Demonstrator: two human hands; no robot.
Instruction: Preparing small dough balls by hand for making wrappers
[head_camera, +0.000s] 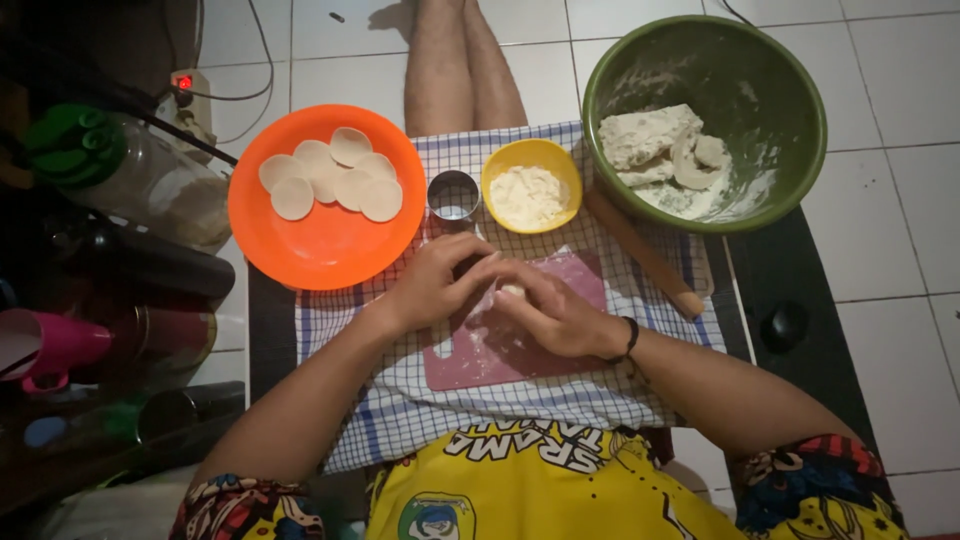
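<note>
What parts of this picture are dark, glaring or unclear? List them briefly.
Head view: the left side with the bottles is deep in shadow; the floor tiles top right are brightest; a small red light glows; the dough piece between the left hand and right hand is mostly hidden.

Left hand and right hand cupped together — fingers curled.
</note>
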